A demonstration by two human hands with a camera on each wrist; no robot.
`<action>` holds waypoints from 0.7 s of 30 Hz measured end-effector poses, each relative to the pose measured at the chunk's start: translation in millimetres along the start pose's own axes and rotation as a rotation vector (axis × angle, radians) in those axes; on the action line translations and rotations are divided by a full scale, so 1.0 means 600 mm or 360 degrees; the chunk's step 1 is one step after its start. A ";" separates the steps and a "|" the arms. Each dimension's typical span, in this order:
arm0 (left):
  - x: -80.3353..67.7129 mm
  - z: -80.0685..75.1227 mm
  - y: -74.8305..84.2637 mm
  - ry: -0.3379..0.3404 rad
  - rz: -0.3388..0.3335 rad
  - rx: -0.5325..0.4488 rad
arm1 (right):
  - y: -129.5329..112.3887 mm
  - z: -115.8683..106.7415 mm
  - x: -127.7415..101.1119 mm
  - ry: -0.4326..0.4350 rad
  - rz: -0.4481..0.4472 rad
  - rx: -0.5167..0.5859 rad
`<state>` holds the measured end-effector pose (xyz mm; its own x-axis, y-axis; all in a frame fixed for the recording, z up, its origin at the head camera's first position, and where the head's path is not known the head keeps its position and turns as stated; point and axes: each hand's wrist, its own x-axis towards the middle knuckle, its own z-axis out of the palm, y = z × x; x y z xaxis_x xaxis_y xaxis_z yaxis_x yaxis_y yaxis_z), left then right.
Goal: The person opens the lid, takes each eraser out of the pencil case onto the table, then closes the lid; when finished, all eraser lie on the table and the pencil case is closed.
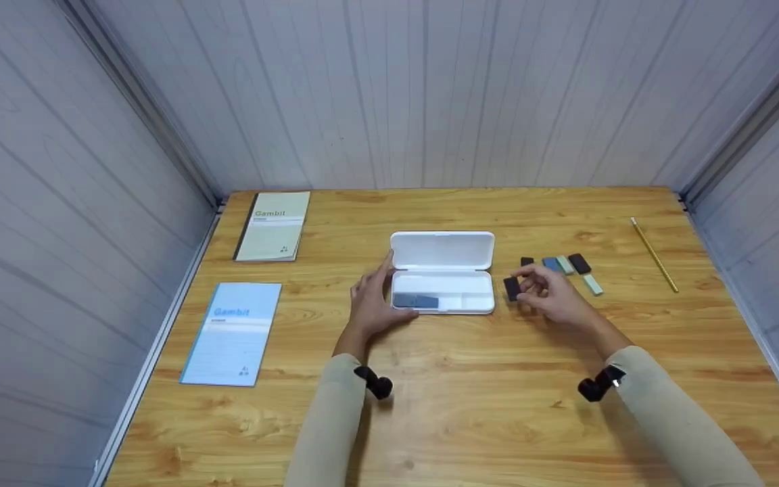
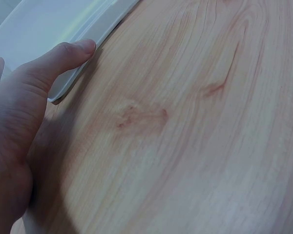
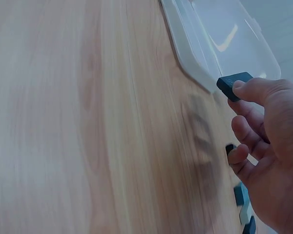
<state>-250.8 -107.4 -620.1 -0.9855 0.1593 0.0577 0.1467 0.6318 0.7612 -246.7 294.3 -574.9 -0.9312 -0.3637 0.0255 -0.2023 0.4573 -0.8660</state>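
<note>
A white pencil case [image 1: 442, 312] stands with its lid [image 1: 442, 250] raised at the back. Blue-grey erasers [image 1: 416, 301] lie inside it along the front left. My left hand [image 1: 372, 308] holds the case by its left end; in the left wrist view the thumb [image 2: 71, 54] lies over the front rim. Just right of the case, my right hand [image 1: 555, 297] pinches a black eraser [image 3: 234, 84] between thumb and fingers, above the table. Behind that hand lie several more erasers: black [image 1: 579, 263], blue [image 1: 552, 264] and pale green [image 1: 592, 285].
A yellow pencil [image 1: 654, 256] lies at the far right. On the left are a cream notebook [image 1: 271, 237] and a light blue notebook [image 1: 230, 338]. Panel walls [image 1: 389, 95] enclose the wooden table [image 1: 470, 406] at the back and sides.
</note>
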 end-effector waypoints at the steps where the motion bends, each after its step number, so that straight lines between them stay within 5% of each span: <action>1: 0.000 0.000 0.000 -0.0001 0.0005 0.0001 | 0.003 -0.005 -0.004 0.0009 0.0007 0.0000; 21: 0.002 0.006 -0.010 0.0030 0.0028 -0.0024 | 0.061 -0.111 -0.052 0.0094 0.0231 -0.0114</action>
<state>-252.7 -108.2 -626.7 -0.9842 0.1560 0.0833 0.1630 0.6174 0.7696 -245.5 376.5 -573.9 -0.9679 -0.2423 -0.0662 -0.0835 0.5590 -0.8249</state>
